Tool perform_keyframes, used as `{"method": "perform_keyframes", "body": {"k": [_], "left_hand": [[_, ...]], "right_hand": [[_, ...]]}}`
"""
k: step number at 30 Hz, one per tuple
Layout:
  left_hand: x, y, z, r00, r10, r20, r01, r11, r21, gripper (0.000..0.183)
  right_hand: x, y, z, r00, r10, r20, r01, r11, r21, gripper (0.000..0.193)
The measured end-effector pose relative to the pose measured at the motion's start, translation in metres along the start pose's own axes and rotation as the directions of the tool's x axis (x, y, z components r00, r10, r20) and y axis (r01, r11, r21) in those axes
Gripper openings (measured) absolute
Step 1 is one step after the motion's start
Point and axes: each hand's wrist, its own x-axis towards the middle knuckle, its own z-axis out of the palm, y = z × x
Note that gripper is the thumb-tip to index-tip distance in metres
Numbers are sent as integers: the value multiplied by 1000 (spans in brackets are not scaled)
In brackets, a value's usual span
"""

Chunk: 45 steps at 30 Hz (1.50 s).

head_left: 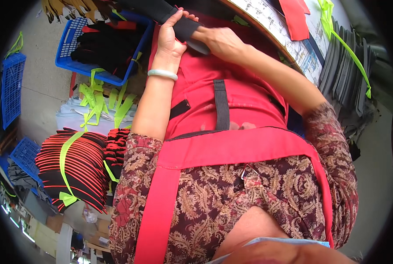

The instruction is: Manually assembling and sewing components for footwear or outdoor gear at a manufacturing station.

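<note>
A long black fabric piece (154, 9) slants down from the top edge over my lap; it looks like a cut panel or sleeve, and I cannot tell which. My left hand (171, 36), with a pale bangle at the wrist, is closed around its edge, palm turned up. Close to it, my right hand (223, 43) grips the lower part, its fingertips partly hidden by the fabric. A dark grey rounded end (199, 46) shows below the right fingers. Under both hands lies my red apron (196, 79).
At upper left, a blue plastic basket (88, 70) holds dark pieces. Below it lie neon-yellow strips (95, 99) and a tied stack of black, red-edged pieces (73, 169). A white-topped table (267, 22) is at upper right, beside bundled grey pieces (346, 66).
</note>
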Motion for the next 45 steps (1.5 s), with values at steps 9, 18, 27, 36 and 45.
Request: {"method": "perform_keyframes", "body": {"k": [9,18,27,36,45], "left_hand": [[-2,10,2,986,-95,141,116,981,-154,16],[-21,-12,11,957,-212,198,248,952,-181,29],[-96,-42,58,940,-244,239,234,970,71,19],[-77,-15,103,827,-448,339,100,711,696,19],[-117,-36,86,622,-751,222,287,482,827,39]], "right_hand": [[-4,-12,-7,998,-39,-45,40,999,31,40],[1,6,3,995,42,-93,-31,992,122,35],[-74,2,-136,776,-132,617,-448,573,686,17],[-18,-23,-134,953,299,-59,105,-139,985,35],[-5,87,-163,867,458,-197,346,-267,899,32]]}}
